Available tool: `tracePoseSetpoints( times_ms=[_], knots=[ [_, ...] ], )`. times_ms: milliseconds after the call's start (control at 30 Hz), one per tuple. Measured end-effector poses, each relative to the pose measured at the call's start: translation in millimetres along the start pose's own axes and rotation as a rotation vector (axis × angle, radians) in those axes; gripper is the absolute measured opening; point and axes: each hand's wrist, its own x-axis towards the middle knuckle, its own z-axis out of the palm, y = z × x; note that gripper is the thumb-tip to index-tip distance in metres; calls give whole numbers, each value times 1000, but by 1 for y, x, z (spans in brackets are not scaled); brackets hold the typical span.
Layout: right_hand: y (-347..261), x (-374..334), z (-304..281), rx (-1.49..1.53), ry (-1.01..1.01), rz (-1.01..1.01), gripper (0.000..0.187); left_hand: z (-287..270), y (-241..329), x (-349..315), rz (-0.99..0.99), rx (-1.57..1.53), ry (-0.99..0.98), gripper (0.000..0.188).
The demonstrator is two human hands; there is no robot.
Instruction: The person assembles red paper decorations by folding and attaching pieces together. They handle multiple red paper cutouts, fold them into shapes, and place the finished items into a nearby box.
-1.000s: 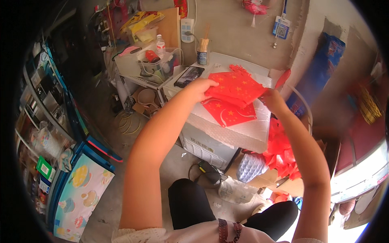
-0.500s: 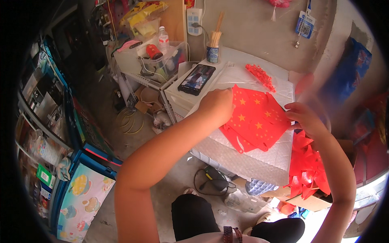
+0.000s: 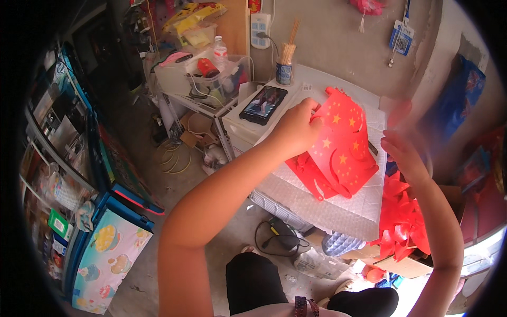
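My left hand [image 3: 302, 126] pinches the upper left edge of a red paper sheet [image 3: 343, 138] with yellow stars and curved cuts. That sheet is raised and tilted above more red paper pieces [image 3: 303, 171] on the wrapped tabletop. My right hand [image 3: 405, 153] is off the sheet's right edge, fingers curled together; what they hold, if anything, I cannot make out. A short dark strip [image 3: 373, 149] shows between its fingertips and the sheet. Behind the sheet, most of a red clustered bundle is hidden.
A phone [image 3: 264, 104] and a cup of wooden sticks [image 3: 284, 73] stand at the table's back left. Beyond the left edge is a clear plastic bin [image 3: 227, 76]. Red pointed pieces [image 3: 398, 222] fill a box at the right. A black adapter [image 3: 284, 233] lies on the floor.
My left hand has lifted the starred sheet up and to the right, tilting it. My right hand has come away from its edge. The view has shifted slightly.
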Motion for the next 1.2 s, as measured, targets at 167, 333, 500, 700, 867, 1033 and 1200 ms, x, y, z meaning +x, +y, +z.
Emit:
tracePoseSetpoints(
  times_ms=[167,333,500,700,867,1033,1200],
  knots=[
    [-18,-15,-3,259,36,20,63,-7,14,-5,21,-527,-25,26],
    [-22,-31,-11,647,-116,83,64,-4,41,-24,-27,-995,2,30],
    [-36,-68,3,996,-237,119,49,12,49,-61,41,-1195,21,33],
    [-39,-135,16,1079,-109,-39,25,24,64,-105,82,-1153,-30,35],
    [-38,-173,12,1029,-102,-66,25,14,62,-137,141,-1197,-142,48],
    [-34,-204,-4,1005,-158,-80,25,8,64,-152,142,-1346,-300,66],
    [-30,-229,-9,925,-135,-58,22,20,75,-173,240,-1343,-512,74]
  ],
)
